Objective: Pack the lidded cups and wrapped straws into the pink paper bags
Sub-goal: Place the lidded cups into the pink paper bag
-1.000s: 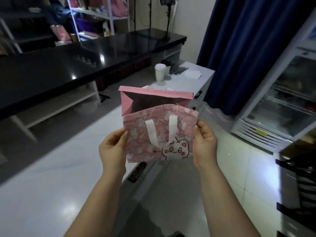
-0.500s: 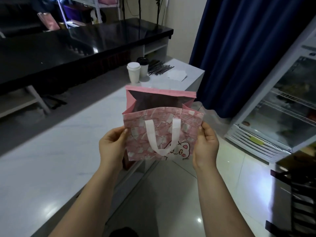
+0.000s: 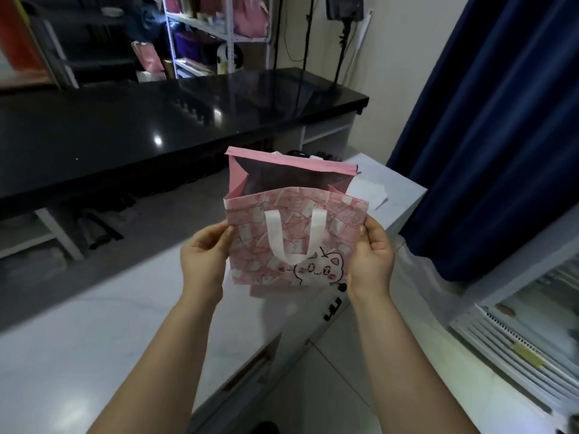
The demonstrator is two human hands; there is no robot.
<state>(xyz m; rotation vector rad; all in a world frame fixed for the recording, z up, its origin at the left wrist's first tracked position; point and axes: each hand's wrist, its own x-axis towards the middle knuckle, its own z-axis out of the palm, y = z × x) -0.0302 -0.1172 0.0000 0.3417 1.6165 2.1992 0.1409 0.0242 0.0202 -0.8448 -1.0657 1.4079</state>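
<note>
Meanwhile pink bag (image 3: 297,239) dropped toward right edge of worktop (image 3: 94,324), mouth open; left hand (image 3: 203,261) and right hand (image 3: 371,258) pinched its sides. Nothing packed yet.

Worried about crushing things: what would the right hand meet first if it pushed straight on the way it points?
The pink bag itself, whose edge the right hand pinches; beyond it, probably the counter, depth unclear.
</note>
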